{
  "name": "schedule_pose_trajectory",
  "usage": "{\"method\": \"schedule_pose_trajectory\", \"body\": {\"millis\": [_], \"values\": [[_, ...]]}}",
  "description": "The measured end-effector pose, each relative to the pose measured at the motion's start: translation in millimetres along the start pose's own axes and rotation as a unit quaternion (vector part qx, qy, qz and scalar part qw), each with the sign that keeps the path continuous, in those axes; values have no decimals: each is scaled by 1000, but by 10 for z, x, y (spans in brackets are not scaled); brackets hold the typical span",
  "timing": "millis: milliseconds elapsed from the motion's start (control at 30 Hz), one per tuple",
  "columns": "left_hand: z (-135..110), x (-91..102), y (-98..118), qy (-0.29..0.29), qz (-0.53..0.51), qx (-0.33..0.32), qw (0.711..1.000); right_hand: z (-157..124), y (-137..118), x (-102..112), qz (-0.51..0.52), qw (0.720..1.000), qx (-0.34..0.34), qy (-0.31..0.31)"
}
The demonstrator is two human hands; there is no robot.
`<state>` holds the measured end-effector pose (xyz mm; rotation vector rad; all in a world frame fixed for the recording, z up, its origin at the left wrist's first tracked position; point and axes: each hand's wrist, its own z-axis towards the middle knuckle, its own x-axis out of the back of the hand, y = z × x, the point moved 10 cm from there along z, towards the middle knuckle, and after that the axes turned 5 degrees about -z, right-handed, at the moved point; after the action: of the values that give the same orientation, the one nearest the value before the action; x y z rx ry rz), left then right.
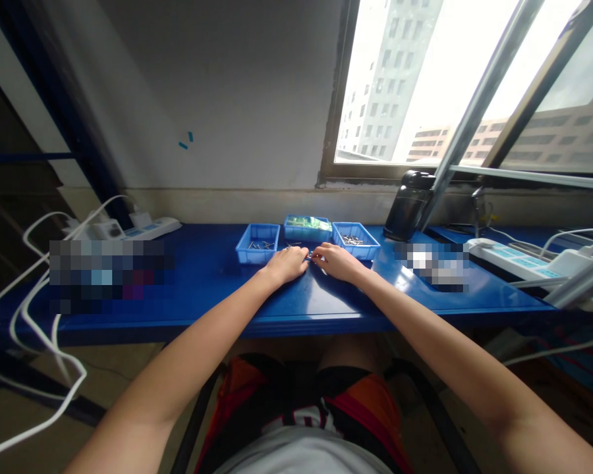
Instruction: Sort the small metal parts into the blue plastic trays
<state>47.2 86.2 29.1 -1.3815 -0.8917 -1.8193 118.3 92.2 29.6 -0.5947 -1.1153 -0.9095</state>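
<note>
My left hand (pixel 289 264) and my right hand (pixel 338 262) meet over the blue table, fingertips nearly touching. Between them shows a small shiny metal piece (pixel 310 257), pinched by the right fingers; its exact kind is too small to tell. The left fingers are curled closed and face down, so what they grip is hidden. Left of the hands stands a blue bin (pixel 242 254) with a few thin metal pieces. A second blue bin (pixel 373 251) on the right holds a larger heap of metal pieces. Behind the hands, a third blue bin (pixel 289 232) contains a green plastic packet (pixel 309 224).
The blue table (pixel 197 289) runs along the wall under a window. At the right stand a black flask (pixel 409 205) and a metal post. Power strips (pixel 153 228) with white cables (pixel 72 355) lie at both ends. Two patches of the tabletop are blurred out.
</note>
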Motion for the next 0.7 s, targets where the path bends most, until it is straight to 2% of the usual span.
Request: {"method": "schedule_pose_trajectory", "body": {"millis": [367,700], "values": [[-5,36,48,10,-2,-24,1000,39,83,-65,46,999,21,10],[17,-6,12,1,-7,-20,1000,-18,3,25,17,999,34,14]]}}
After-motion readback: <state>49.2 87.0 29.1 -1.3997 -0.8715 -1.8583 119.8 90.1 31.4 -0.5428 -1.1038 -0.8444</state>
